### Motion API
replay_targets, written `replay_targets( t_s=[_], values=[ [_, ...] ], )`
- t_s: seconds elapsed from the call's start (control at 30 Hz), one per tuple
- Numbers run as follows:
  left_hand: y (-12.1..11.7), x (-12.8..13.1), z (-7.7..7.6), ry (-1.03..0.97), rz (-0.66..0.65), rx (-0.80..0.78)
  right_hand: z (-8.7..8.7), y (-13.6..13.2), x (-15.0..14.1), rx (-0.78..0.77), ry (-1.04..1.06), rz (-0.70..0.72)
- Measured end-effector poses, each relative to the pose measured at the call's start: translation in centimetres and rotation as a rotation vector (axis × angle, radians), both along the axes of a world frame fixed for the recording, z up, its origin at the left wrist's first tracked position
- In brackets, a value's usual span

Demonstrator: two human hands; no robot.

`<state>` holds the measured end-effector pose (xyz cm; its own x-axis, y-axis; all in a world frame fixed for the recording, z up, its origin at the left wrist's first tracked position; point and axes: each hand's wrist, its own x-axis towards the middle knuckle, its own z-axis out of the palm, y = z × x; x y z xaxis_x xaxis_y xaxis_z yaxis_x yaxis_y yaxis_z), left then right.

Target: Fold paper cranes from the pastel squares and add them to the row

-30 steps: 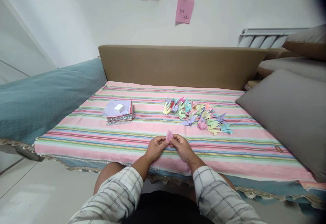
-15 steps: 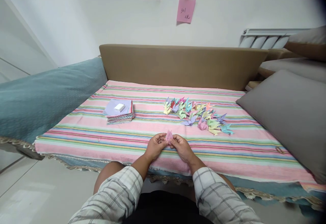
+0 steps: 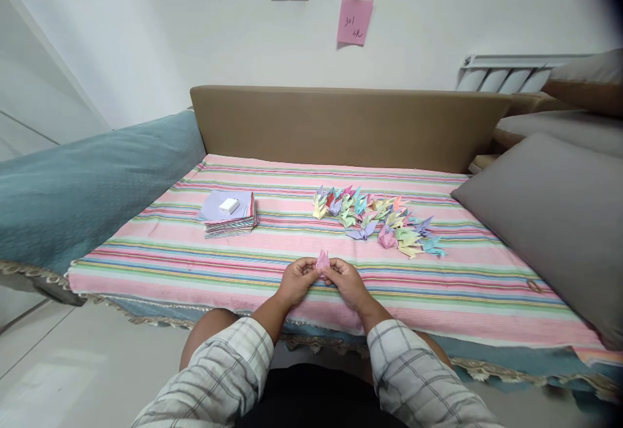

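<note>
Between my two hands is a small folded piece of pink origami paper (image 3: 322, 260), its narrow tip pointing away from me. My left hand (image 3: 296, 280) pinches its left side, thumb against the fingers. From the right, my right hand (image 3: 346, 281) pinches the other side near the bottom. The fingertips hide the lower part of the paper. Beyond my hands, a bunch of folded paper cranes (image 3: 374, 214) in many colours lies on the striped cloth (image 3: 282, 246). To the left sits a stack of square paper (image 3: 228, 220) with a small white block (image 3: 228, 205) on top.
A large grey cushion (image 3: 549, 214) leans at the right, with a small brown ring-like thing (image 3: 534, 286) near it on the cloth. Behind stands a brown backrest (image 3: 341, 126). A teal-covered armrest (image 3: 107, 168) bounds the left side.
Both hands stay in nearly the same place, still pinching the pink paper. Its top looks slightly narrower, with its points closer together. The things on the cloth have not moved.
</note>
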<state>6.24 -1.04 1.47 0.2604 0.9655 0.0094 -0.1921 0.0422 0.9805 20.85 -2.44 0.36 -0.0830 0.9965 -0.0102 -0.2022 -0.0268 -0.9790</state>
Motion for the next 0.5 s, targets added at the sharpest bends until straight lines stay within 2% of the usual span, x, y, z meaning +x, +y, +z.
replay_targets(
  t_s=[0.23,0.4,0.5],
  values=[
    [0.02,-0.04,0.46,-0.035,-0.122,-0.027,0.18,-0.13,-0.05,0.026,-0.041,0.008],
    [0.19,0.14,0.43,-0.007,-0.042,-0.034,0.3,-0.15,0.05,0.025,-0.093,0.059],
    [0.21,0.14,0.57,0.009,-0.04,-0.053,0.05,-0.03,0.1,0.03,-0.126,0.097]
  ],
)
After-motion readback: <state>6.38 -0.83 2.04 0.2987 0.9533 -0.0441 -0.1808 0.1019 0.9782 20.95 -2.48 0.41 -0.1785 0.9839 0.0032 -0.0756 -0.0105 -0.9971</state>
